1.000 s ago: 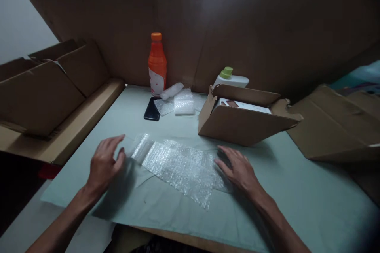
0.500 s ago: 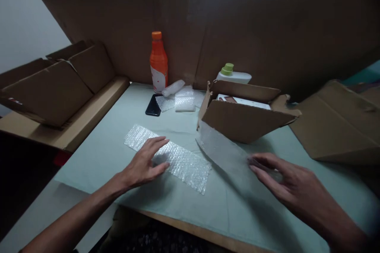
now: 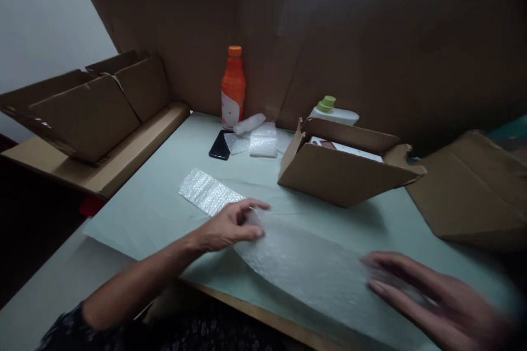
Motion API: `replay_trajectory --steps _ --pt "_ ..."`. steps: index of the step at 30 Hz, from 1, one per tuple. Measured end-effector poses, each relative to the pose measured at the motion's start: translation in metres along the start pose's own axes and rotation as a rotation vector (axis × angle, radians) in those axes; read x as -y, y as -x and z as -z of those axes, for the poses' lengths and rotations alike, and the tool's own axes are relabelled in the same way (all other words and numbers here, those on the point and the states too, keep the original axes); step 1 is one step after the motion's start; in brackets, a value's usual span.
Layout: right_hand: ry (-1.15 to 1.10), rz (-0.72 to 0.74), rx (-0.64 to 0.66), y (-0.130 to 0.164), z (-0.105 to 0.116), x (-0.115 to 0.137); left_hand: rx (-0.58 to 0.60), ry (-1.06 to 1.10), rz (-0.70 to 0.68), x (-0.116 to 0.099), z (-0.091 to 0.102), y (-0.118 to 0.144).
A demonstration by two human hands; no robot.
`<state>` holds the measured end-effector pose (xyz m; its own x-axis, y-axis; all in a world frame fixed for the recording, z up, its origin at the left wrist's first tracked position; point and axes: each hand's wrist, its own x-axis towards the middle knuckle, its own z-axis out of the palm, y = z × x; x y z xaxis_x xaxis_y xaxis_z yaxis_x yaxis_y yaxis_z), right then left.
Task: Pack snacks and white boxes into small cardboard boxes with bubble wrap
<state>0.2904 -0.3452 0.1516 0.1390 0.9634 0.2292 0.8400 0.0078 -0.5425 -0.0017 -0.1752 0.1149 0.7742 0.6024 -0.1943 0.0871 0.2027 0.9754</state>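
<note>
We find the bubble wrap sheet (image 3: 288, 252) lying flat on the bench (image 3: 164, 197), running from the left-centre toward the near right edge. The left hand (image 3: 230, 225) rests on it, fingers (image 3: 257, 206) loosely extended and slightly apart, pressing the sheet at its middle. The right hand (image 3: 432, 296) is blurred; its fingers lie stretched out and a little spread on the sheet's right end. An open cardboard box (image 3: 346, 170) stands just behind; an orange bottle (image 3: 233, 88) stands well apart at the back.
</note>
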Motion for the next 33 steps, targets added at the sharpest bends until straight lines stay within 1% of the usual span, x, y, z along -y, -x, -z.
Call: replay_trajectory --steps 1,2,3,4,6,8,9,11,13,14,16,19,21,24,26,27,29,31,33 --pt "-0.061 -0.014 0.126 -0.012 -0.012 0.0 -0.106 -0.135 -0.025 -0.003 0.013 0.005" --pt "-0.12 -0.044 0.226 -0.023 -0.027 0.001 -0.199 -0.312 -0.045 -0.005 0.026 0.006" --pt "-0.159 -0.076 0.29 -0.033 -0.044 0.003 -0.272 -0.505 -0.055 -0.004 0.038 0.005" --pt "-0.169 -0.11 0.317 -0.041 -0.062 0.005 -0.321 -0.687 -0.055 0.0 0.047 0.001" --pt "-0.106 -0.149 0.364 -0.052 -0.095 0.006 -0.358 -0.955 -0.029 0.012 0.059 -0.012" --pt "0.044 -0.158 0.357 -0.054 -0.115 0.003 -0.364 -1.072 -0.019 0.027 0.063 -0.025" --pt "0.132 -0.145 0.319 -0.052 -0.119 -0.001 -0.373 -1.1 -0.027 0.032 0.063 -0.029" --pt "0.276 -0.077 0.203 -0.046 -0.117 -0.007 -0.403 -1.17 -0.049 0.037 0.063 -0.029" --pt "0.342 0.013 0.107 -0.044 -0.109 -0.01 -0.441 -1.227 -0.064 0.034 0.071 -0.02" --pt "0.35 0.047 0.089 -0.046 -0.107 -0.009 -0.466 -1.266 -0.056 0.031 0.078 -0.013" --pt "0.348 0.087 0.101 -0.054 -0.109 -0.004 -0.544 -1.361 0.006 0.027 0.096 0.002" --pt "0.343 0.096 0.191 -0.071 -0.127 0.009 -0.67 -1.452 0.147 0.03 0.124 0.019" --pt "0.316 0.088 0.232 -0.077 -0.139 0.017 -0.686 -1.442 0.168 0.037 0.133 0.024" --pt "0.183 0.027 0.277 -0.069 -0.144 0.025 -0.668 -1.426 0.099 0.046 0.132 0.021" --pt "0.054 -0.061 0.31 -0.053 -0.139 0.028 -0.661 -1.418 0.022 0.043 0.124 0.007" --pt "-0.012 -0.11 0.311 -0.043 -0.136 0.03 -0.648 -1.415 -0.024 0.039 0.119 -0.003" --pt "-0.121 -0.198 0.269 -0.025 -0.133 0.036 -0.603 -1.408 -0.125 0.027 0.108 -0.033" --pt "-0.184 -0.268 0.211 -0.012 -0.135 0.043 -0.544 -1.397 -0.223 0.012 0.097 -0.069" --pt "-0.216 -0.324 0.183 -0.005 -0.142 0.048 -0.5 -1.381 -0.29 0.002 0.085 -0.101"
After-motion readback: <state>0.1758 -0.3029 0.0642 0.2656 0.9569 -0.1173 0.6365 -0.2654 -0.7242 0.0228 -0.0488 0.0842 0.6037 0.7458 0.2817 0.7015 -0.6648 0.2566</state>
